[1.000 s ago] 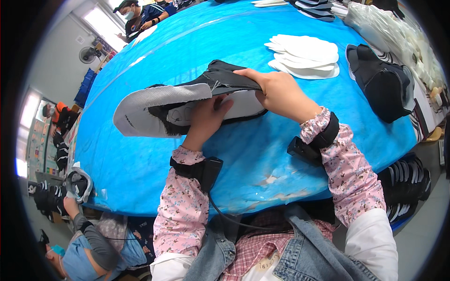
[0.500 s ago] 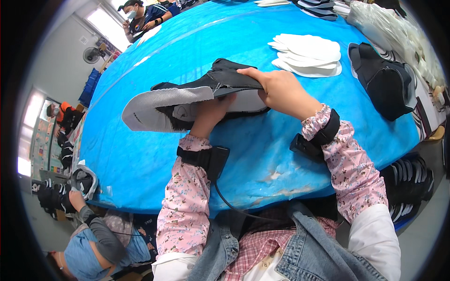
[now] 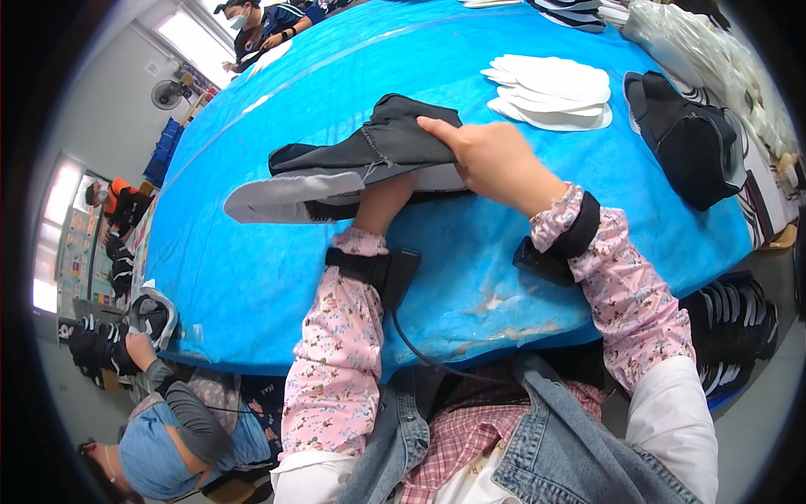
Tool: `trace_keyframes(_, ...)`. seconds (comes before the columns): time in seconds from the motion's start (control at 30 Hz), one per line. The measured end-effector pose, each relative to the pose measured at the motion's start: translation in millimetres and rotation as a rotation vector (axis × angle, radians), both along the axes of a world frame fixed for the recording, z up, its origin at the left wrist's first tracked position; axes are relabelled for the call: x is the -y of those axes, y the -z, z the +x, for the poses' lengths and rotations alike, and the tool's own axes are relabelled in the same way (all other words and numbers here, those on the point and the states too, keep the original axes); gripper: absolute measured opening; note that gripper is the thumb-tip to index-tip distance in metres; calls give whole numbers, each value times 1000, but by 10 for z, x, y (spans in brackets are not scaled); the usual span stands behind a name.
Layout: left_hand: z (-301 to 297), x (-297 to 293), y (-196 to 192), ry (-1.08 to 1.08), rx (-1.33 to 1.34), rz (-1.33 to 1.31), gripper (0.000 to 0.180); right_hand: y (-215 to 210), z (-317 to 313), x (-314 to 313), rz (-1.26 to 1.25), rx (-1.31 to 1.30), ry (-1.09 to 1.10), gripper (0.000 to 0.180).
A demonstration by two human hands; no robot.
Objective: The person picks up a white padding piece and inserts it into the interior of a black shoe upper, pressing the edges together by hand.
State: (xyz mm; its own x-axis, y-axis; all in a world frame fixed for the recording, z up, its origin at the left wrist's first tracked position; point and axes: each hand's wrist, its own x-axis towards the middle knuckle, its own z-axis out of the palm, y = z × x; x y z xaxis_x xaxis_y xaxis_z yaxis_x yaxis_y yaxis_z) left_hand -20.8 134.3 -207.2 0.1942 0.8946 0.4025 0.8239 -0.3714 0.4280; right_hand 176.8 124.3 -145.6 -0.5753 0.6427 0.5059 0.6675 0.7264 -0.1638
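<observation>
A black fabric shoe upper (image 3: 344,155) with a pale grey lining flap (image 3: 290,197) is held above the blue-covered table, its pale end toward the left. My right hand (image 3: 499,164) grips the upper's right end, thumb side on top of the black fabric, the other fingers partly hidden behind it. My left hand (image 3: 386,202) reaches up into the underside of the upper, and its fingers are hidden by the fabric. Loose thread ends show along the seam in the middle of the upper.
White insole-shaped pieces (image 3: 550,92) lie in a pile beyond my right hand. Another black upper (image 3: 684,139) sits at the right, beside clear plastic bags (image 3: 697,55). Black striped pieces (image 3: 730,323) are stacked below the table's right edge. A co-worker (image 3: 180,420) is at the lower left.
The upper has tipped so more of its black outside faces me and less of the pale inside shows. My left hand has gone further under it, its fingers now out of sight.
</observation>
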Motion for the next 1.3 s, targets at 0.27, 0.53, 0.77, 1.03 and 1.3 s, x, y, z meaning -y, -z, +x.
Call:
trace_keyframes(0.27,-44,83,11,67,141,17,45,50,-148,139,126,50,83,59)
trace_keyframes(0.53,24,107,-250,56,-29,-67,38,26,-84,118,60,-90,86,65)
trace_keyframes(0.77,77,78,-307,43,-105,-41,40,-54,77,55,-112,-125,12,66)
trace_keyframes(1.03,70,103,-332,-5,-284,120,39,-38,-25,50,-115,-84,40,68)
trace_keyframes(1.3,24,163,-379,62,-54,54,22,38,-23,34,4,13,109,65)
